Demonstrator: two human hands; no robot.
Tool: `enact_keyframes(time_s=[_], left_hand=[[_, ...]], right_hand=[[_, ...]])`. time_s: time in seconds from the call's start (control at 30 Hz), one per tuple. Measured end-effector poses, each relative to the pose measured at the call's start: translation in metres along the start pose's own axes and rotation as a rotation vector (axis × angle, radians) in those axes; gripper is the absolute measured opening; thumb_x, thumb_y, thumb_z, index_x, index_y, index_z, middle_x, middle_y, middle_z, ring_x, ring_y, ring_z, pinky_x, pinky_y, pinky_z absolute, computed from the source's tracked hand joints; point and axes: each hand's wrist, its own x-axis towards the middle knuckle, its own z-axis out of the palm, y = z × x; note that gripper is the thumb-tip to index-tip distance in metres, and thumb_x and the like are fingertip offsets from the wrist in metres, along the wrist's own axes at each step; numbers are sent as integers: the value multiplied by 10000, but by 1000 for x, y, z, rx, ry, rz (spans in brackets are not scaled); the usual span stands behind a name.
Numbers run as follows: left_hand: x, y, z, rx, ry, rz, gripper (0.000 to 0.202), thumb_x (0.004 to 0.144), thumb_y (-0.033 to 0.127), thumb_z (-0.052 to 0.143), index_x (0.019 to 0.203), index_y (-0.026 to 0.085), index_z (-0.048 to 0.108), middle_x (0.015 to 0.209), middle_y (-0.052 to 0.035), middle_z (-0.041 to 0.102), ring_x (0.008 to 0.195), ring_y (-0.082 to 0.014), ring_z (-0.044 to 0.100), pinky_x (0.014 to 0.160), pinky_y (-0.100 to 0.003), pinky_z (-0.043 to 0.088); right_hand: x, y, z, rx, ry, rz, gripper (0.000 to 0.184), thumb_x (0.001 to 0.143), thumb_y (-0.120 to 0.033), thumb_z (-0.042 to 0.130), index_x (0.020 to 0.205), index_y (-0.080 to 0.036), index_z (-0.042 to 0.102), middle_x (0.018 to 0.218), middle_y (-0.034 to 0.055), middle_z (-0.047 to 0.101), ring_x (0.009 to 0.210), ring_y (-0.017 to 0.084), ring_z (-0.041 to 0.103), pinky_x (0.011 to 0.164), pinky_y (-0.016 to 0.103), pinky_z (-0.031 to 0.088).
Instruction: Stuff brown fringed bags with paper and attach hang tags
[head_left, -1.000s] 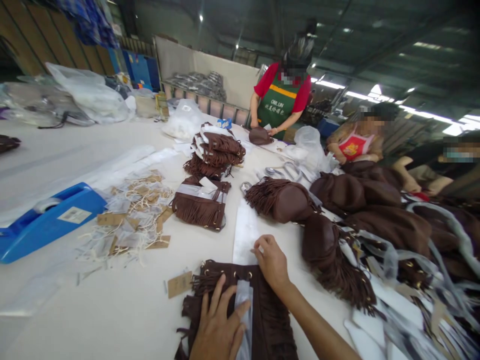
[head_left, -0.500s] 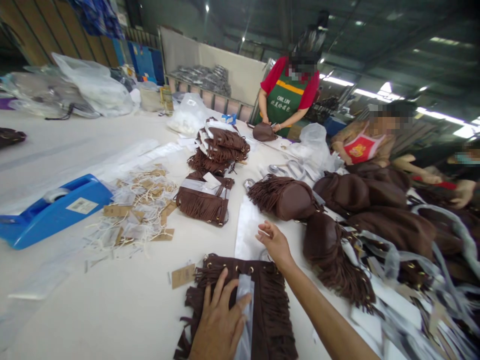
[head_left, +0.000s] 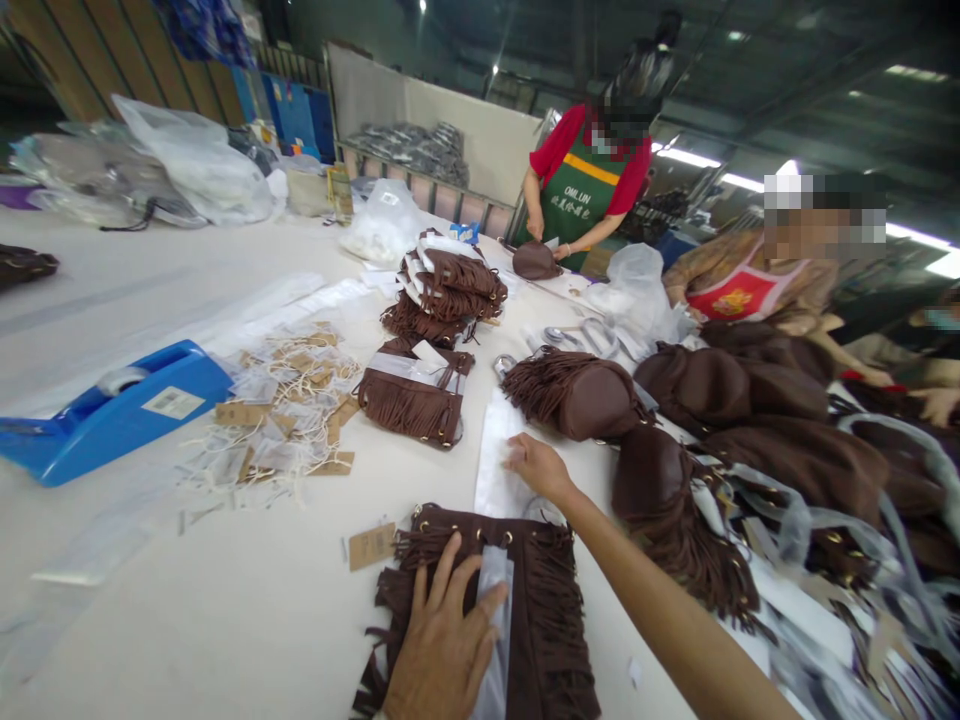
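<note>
A dark brown fringed bag lies flat at the front of the table, with gold eyelets along its top edge and a clear plastic strip down its middle. My left hand rests on it with spread fingers, the forefinger touching the strip. A brown card tag sticks out from the bag's left side. Beyond the bag, my right hand has its fingers pinched together on the edge of a thin white sheet. Part of that sheet is hidden under the bag.
A blue tape dispenser and a heap of tags lie left. A folded fringed bag and a stack of them are farther back. Brown bags crowd the right. Co-workers stand across the table.
My right hand has gone from spread fingers above the white sheet to a pinch on it, slightly left. My left hand stays on the bag. The view has shifted slightly.
</note>
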Motion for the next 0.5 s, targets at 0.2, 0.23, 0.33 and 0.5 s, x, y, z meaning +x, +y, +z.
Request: enact_keyframes(time_s=[0.2,0.23,0.33,0.5], left_hand=[[-1,5,-1,-12,-24,-48,483,912,254,517,1379,374,475,1497,-71,365,1443,-349,191,1068,-654,320],[-1,6,0,-5,-16,-45,486,913,250,517,1381,373,473,1488,-74,373,1443,-351,188,1070,-655,314],[-1,7,2,35,-10,-17,486,915,236,514,1384,358,472,1456,-80,412,1442,-356,190,1077,-663,289],[1,7,3,86,-63,24,469,929,233,491,1386,338,470,1438,-66,457,1438,-344,204,1084,-673,262]], right_hand=[[12,-7,-6,-144,-9,-32,110,805,-307,649,805,-202,682,781,26,689,727,172,586,619,250,337],[14,-8,-7,-154,-17,-37,116,798,-314,657,804,-202,687,778,23,689,717,168,582,610,247,330],[18,-12,-11,-170,-40,-42,132,784,-331,670,793,-203,703,740,8,682,675,153,567,581,238,312],[19,-21,-18,-152,-54,-51,146,778,-331,684,770,-191,721,667,-10,663,645,134,564,574,222,324]])
